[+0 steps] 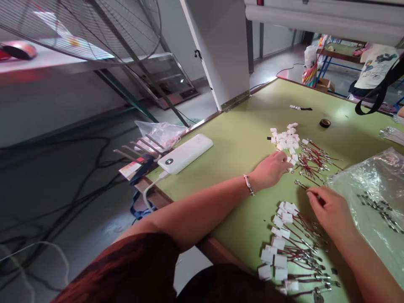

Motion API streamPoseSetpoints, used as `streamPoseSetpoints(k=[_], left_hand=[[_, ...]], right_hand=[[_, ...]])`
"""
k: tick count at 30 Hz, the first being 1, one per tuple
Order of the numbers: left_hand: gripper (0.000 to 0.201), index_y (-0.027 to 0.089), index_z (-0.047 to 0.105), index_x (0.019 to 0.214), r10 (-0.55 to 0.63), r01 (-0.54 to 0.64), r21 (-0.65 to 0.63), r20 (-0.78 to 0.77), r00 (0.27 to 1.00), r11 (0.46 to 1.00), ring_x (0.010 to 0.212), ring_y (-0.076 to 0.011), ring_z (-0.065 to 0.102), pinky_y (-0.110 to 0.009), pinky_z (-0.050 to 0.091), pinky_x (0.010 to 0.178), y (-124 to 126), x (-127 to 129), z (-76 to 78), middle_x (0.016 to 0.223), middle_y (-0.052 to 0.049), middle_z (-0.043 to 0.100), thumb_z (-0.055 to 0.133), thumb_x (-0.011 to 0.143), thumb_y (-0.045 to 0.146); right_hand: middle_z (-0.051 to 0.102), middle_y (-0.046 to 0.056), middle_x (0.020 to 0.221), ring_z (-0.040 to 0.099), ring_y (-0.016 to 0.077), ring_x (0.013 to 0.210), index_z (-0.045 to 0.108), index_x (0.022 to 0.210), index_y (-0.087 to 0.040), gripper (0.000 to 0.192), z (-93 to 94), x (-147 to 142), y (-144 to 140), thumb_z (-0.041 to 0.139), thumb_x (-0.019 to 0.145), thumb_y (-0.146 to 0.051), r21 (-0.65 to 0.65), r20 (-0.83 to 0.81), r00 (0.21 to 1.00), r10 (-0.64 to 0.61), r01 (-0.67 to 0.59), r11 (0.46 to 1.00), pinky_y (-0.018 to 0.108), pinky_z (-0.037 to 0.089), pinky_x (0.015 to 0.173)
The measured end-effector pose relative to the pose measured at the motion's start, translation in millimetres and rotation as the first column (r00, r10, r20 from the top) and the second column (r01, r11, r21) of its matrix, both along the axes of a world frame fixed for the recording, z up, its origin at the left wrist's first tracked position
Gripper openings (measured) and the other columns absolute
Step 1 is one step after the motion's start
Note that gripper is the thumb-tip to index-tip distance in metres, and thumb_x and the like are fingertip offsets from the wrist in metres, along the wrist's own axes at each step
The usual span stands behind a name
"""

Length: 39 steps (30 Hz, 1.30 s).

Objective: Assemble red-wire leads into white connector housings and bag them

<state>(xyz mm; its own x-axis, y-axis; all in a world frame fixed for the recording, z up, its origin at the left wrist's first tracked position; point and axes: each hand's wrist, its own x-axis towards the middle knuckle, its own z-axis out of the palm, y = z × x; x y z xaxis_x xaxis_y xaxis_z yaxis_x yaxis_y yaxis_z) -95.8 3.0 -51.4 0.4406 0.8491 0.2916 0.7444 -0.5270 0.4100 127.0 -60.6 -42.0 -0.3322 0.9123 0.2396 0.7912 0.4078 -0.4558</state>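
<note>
Red wire leads (312, 162) with metal terminals, loose in a heap on the green counter (240, 139), just beside a scatter of small white connector housings (285, 139). Left hand (271, 168) palm down at the edge of that scatter, fingers curled loosely, fingertips touching white pieces, nothing gripped as far as can be seen. Right hand (328, 210) near the heap, fingers pinched, perhaps on one terminal, too small to tell. Finished leads with white ends (288, 248) in rows at the near edge. Clear plastic bag (372, 189) of metal parts to the right. White power bank (185, 153) at the counter's left edge, cable hanging. Black tape roll (325, 123) farther back. Grey floor with dark cables (63, 189), wire fan guard (94, 29) overhead, another person (375, 67) at the far end.
</note>
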Motion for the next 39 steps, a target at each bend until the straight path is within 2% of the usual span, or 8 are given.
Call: streamPoseSetpoints(k=[3,6,11,15,24,30,36,39], left_hand=[[0.016,0.015,0.068,0.099,0.018,-0.018,0.01,-0.056,0.998,1.0,0.095,-0.0199,0.053,-0.033,0.048,0.085,1.8,1.6,-4.7,0.098,-0.008,0.057,0.055,0.091,0.019],[0.01,0.012,0.066,0.092,0.0,0.0,0.004,-0.036,0.999,1.0,0.096,-0.0205,0.053,-0.035,0.047,0.088,-2.2,2.8,-1.6,0.097,-0.008,0.059,0.06,0.087,0.018],[0.013,0.015,0.067,0.095,0.146,-0.074,-0.215,0.339,0.929,0.974,0.071,-0.0119,0.053,-0.027,0.047,0.07,-11.6,1.6,6.1,0.082,-0.002,0.061,0.062,0.084,0.02],[0.031,0.016,0.067,0.112,0.285,0.011,-0.456,0.573,0.768,0.89,0.065,-0.0088,0.051,-0.024,0.044,0.067,-16.8,-0.4,8.3,0.083,-0.001,0.065,0.061,0.083,0.024],[0.004,0.012,0.063,0.081,0.496,0.3,-0.718,0.667,0.556,0.628,0.048,-0.0049,0.05,-0.02,0.038,0.051,-29.4,5.5,16.1,0.06,0.002,0.061,0.066,0.081,0.014],[0.01,0.01,0.065,0.094,0.617,0.436,-0.731,0.68,0.397,0.525,0.054,-0.0052,0.057,-0.021,0.046,0.059,-32.6,6.7,17.7,0.064,0.001,0.064,0.06,0.086,0.006],[0.011,0.01,0.07,0.093,0.618,0.502,-0.71,0.693,0.371,0.494,0.062,-0.0067,0.061,-0.025,0.049,0.07,-31.3,5.1,8.6,0.074,-0.003,0.067,0.068,0.082,0.011],[0.013,0.01,0.068,0.093,0.585,0.515,-0.697,0.71,0.393,0.499,0.06,-0.0068,0.061,-0.023,0.047,0.067,-31.5,4.4,7.4,0.069,-0.002,0.067,0.069,0.081,0.013]], right_hand=[[0.065,0.006,0.098,0.06,0.0197,0.076,0.065,0.095,-0.021,0.024,-9.4,5.1,12.3,0.047,0.091,-0.035,0.097,0.234,0.955,-0.181,0.162,0.982,0.031,0.041,0.06],[0.063,0.004,0.097,0.059,0.0183,0.073,0.064,0.091,-0.022,0.022,-14.1,4.4,14.9,0.045,0.093,-0.032,0.054,0.345,0.924,-0.168,0.16,0.986,0.031,0.037,0.058],[0.062,0.005,0.09,0.057,0.0175,0.072,0.061,0.086,-0.018,0.019,-12.5,2.7,11.3,0.044,0.093,-0.025,0.091,0.346,0.917,-0.201,0.181,0.979,0.03,0.034,0.057],[0.063,0.005,0.093,0.057,0.0161,0.068,0.06,0.089,-0.019,0.018,-10.9,0.3,10.4,0.047,0.093,-0.031,0.134,0.344,0.917,-0.202,0.165,0.977,0.029,0.032,0.053],[0.063,0.007,0.087,0.052,0.0143,0.056,0.061,0.082,-0.018,0.022,-13.6,-4.7,6.3,0.045,0.094,-0.027,0.211,0.484,0.847,-0.218,0.128,0.969,0.029,0.023,0.05],[0.064,0.004,0.084,0.055,0.0153,0.061,0.057,0.086,-0.019,0.015,-11.1,-3.3,1.7,0.047,0.092,-0.027,0.24,0.333,0.922,-0.195,0.118,0.964,0.027,0.026,0.051],[0.062,0.004,0.089,0.054,0.0136,0.057,0.06,0.083,-0.02,0.021,-14.8,-7.8,4.7,0.047,0.094,-0.032,0.189,0.517,0.837,-0.177,0.09,0.978,0.028,0.023,0.048],[0.063,0.005,0.088,0.055,0.0146,0.059,0.059,0.082,-0.019,0.021,-14.5,-5.8,4.5,0.044,0.094,-0.028,0.222,0.466,0.868,-0.17,0.071,0.973,0.029,0.026,0.049]])
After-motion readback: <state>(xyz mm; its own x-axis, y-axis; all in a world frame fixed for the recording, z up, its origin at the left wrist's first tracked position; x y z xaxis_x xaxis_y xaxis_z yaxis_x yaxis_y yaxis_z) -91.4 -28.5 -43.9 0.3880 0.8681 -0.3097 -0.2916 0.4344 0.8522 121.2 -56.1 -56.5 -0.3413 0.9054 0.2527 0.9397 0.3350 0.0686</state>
